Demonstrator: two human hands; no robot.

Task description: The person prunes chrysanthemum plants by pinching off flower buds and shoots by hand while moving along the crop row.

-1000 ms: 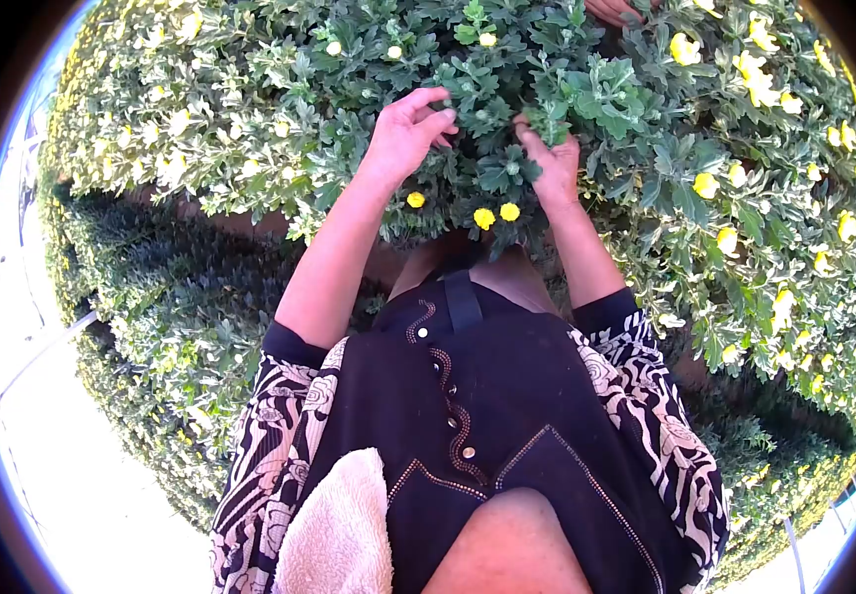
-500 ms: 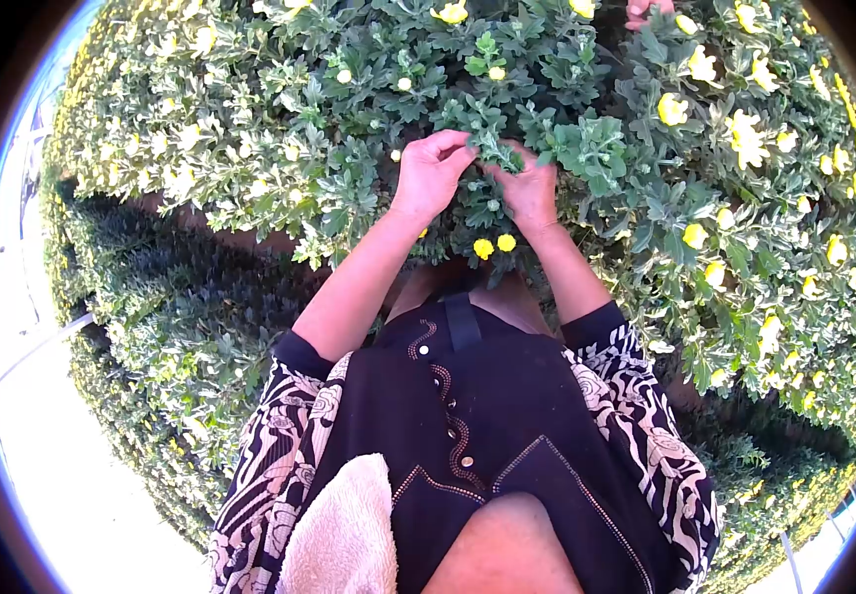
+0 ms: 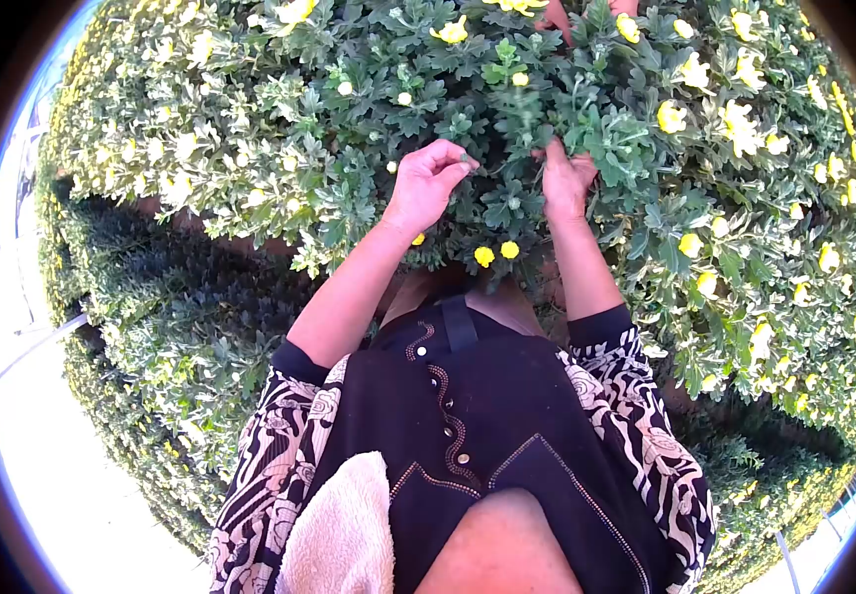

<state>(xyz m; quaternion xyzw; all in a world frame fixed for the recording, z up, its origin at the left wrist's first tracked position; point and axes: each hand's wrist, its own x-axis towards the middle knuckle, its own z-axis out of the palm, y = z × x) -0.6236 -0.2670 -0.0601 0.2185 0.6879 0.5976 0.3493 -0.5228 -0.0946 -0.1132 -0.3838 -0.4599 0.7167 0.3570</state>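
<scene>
Both my hands are among leafy chrysanthemum plants [image 3: 517, 188] with yellow flowers and small pale buds. My left hand [image 3: 422, 186] is closed in a pinch, thumb against forefinger; a small dark green bit shows at the fingertips, too small to name. To the right, my right hand [image 3: 567, 182] is closed around a leafy chrysanthemum stem [image 3: 586, 129], its fingertips partly hidden by leaves. A shoot between the hands is smeared by motion. Two yellow flowers [image 3: 484, 257] sit low in front of my body.
At the top edge, another person's hands [image 3: 555, 18] reach into the foliage. Dense flowering rows [image 3: 745, 198] spread to both sides. A dark gap [image 3: 181, 238] runs between rows at left. A pale towel [image 3: 339, 535] hangs over my dark, patterned clothing.
My hands, close together before at one shoot, have moved apart. The right hand has shifted right; the left stays pinched nearly in place. More of the other person's hands shows at the top.
</scene>
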